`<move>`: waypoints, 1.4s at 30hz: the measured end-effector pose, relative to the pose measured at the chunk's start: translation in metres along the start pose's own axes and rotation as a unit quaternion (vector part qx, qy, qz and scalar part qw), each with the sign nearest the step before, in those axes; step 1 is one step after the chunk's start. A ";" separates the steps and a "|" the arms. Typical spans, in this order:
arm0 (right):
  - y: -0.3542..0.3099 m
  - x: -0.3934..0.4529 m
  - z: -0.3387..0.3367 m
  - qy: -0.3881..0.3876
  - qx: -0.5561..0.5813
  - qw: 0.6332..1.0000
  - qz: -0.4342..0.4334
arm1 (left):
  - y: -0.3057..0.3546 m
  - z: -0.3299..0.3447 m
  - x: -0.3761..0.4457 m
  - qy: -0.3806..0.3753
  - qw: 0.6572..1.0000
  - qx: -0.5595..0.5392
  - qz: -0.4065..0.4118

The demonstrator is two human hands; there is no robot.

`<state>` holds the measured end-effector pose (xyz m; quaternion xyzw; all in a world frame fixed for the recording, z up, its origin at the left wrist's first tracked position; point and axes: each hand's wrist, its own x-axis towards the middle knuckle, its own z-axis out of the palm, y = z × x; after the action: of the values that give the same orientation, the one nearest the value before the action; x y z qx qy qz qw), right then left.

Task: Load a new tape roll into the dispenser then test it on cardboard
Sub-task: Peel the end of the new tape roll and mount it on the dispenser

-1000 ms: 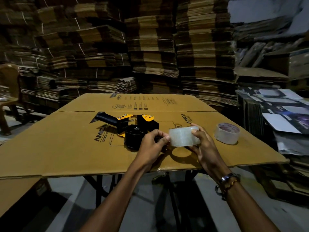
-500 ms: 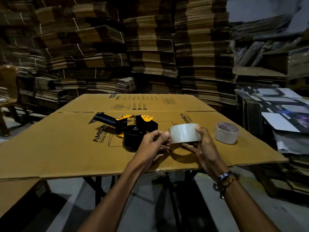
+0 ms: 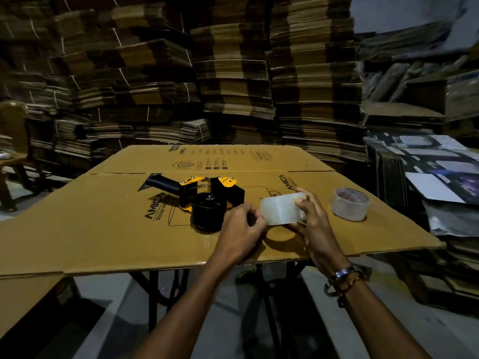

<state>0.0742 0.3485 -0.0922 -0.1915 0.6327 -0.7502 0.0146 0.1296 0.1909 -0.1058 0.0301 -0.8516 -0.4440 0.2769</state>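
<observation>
A clear tape roll [image 3: 280, 209] is held on edge just above the flattened cardboard sheet [image 3: 103, 224]. My right hand [image 3: 311, 224] grips the roll from its right side, thumb on top. My left hand [image 3: 241, 229] pinches at the roll's left edge, fingertips against the tape surface. The black and yellow tape dispenser [image 3: 204, 200] lies on its side on the cardboard just left of my hands, its black hub bare and its handle pointing far left. Whether a tape end is lifted I cannot tell.
A second tape roll [image 3: 350, 204] lies flat on the cardboard to the right. Tall stacks of flattened cartons [image 3: 233, 73] fill the background. Printed sheets [image 3: 435, 172] are piled at the right, and a wooden chair [image 3: 13, 141] stands at the far left.
The roll has shifted slightly in my hands; my left fingers have closed in on its left edge. The dispenser and second roll have not moved.
</observation>
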 end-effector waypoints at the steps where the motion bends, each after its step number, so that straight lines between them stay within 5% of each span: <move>1: 0.000 0.000 0.001 0.000 0.003 1.000 0.003 | 0.000 -0.002 0.000 -0.012 1.000 -0.024 -0.010; 5: -0.001 0.002 0.000 0.007 0.076 0.996 0.048 | 0.001 -0.011 0.004 -0.112 0.949 -0.272 -0.114; 9: -0.002 0.005 -0.001 0.005 0.101 0.992 0.074 | -0.001 -0.011 0.006 -0.097 0.925 -0.345 -0.123; 20: 0.000 0.004 0.000 -0.007 0.046 0.998 0.043 | -0.004 -0.009 0.003 -0.050 0.957 -0.277 -0.075; 29: -0.005 0.006 -0.003 -0.013 0.126 0.986 0.104 | -0.005 -0.016 0.004 -0.080 0.896 -0.419 -0.127; 38: 0.004 0.003 0.002 -0.061 -0.103 0.991 0.055 | -0.004 -0.016 -0.001 -0.036 0.924 -0.356 -0.135; 42: 0.001 0.002 -0.001 -0.041 -0.060 0.996 0.046 | -0.004 -0.016 -0.002 -0.025 0.930 -0.341 -0.138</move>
<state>0.0717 0.3482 -0.0931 -0.1935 0.6836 -0.7009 0.0634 0.1387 0.1773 -0.1023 0.0400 -0.6433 -0.7419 0.1847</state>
